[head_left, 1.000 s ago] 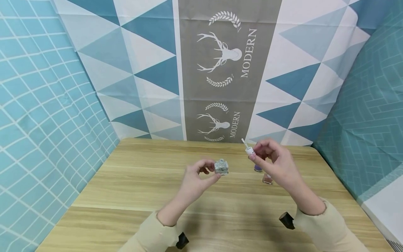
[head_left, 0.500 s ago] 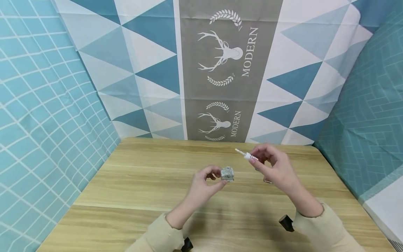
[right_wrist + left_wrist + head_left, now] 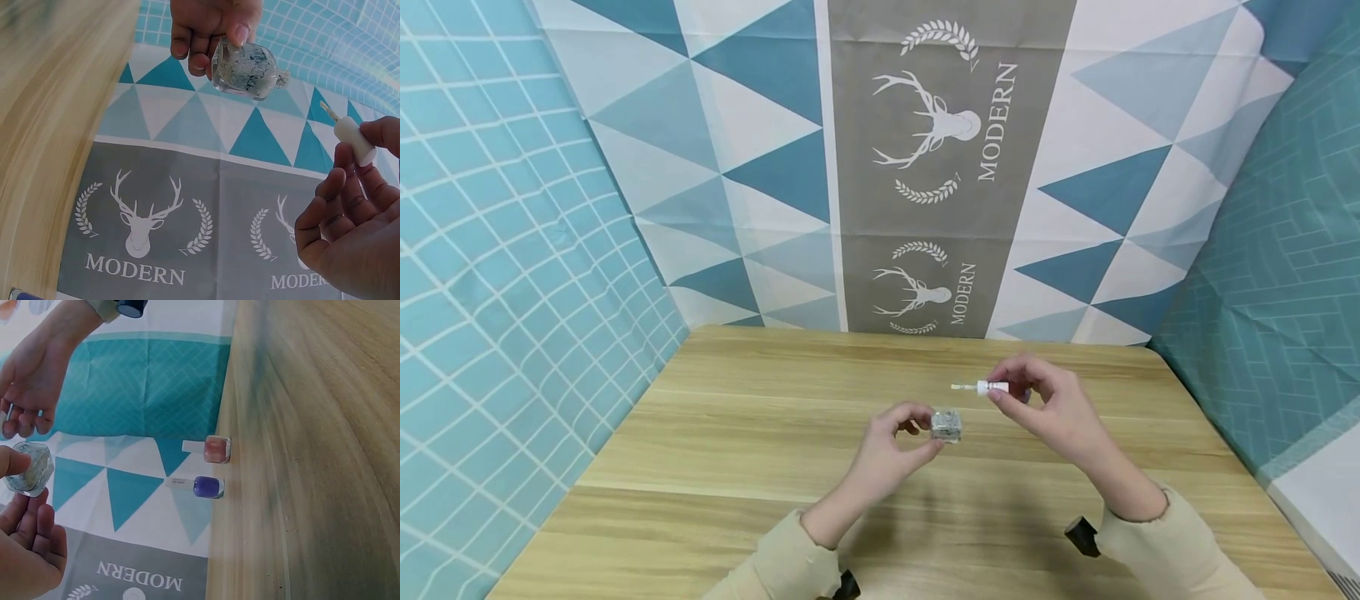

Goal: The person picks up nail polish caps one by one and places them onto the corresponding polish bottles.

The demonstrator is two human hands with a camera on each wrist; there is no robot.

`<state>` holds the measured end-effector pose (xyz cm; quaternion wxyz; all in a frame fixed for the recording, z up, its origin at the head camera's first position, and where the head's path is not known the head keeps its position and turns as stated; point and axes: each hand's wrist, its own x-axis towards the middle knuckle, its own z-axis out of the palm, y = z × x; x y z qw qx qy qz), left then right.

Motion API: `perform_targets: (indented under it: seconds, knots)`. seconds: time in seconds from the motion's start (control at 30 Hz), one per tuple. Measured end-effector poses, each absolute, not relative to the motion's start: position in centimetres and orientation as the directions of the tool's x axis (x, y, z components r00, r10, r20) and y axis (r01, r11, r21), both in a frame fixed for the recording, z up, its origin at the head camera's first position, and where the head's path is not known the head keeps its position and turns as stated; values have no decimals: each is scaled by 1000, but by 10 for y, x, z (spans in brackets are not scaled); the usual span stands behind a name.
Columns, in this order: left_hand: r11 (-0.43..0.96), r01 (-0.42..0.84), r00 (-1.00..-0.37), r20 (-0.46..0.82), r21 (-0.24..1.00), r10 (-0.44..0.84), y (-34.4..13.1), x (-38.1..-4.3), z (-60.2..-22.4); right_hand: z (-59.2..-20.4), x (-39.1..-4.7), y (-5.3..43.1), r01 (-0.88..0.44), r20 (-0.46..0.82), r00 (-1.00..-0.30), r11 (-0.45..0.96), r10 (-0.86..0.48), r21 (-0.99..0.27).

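My left hand (image 3: 887, 454) pinches a clear glass nail polish bottle (image 3: 947, 426) with speckled grey-green glitter inside, between thumb and fingers above the table. In the right wrist view the uncapped neck (image 3: 283, 79) of the bottle shows. A little higher and to the right, my right hand (image 3: 1060, 417) pinches the white cap (image 3: 995, 387) of the polish. The cap's brush (image 3: 964, 387) points left, nearly level, apart from the bottle. Glitter flecks coat the bristles.
Two capped nail polish bottles stand on the wooden table (image 3: 700, 450): one reddish-pink bottle (image 3: 217, 450) and one purple bottle (image 3: 207, 487). In the head view my right hand mostly hides them. A patterned curtain (image 3: 760, 167) rises behind the table.
My left hand has moved right and slightly down with the bottle. The right hand has lowered, and its brush has swung from pointing upward to pointing left.
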<state>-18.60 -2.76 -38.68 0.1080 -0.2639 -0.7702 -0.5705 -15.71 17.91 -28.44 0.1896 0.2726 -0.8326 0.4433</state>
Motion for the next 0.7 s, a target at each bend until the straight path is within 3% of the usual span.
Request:
perform_targets:
  seconds: [0.27,0.7]
  knots:
    - [229,530,-838,463,816,290,-26,-186,-389,-288,-159,179,-636,557,-769,463,-313,-617]
    - [214,518,-840,446,828,309,-27,-164,-355,-310,-175,189,-665,553,-744,493,-375,-561]
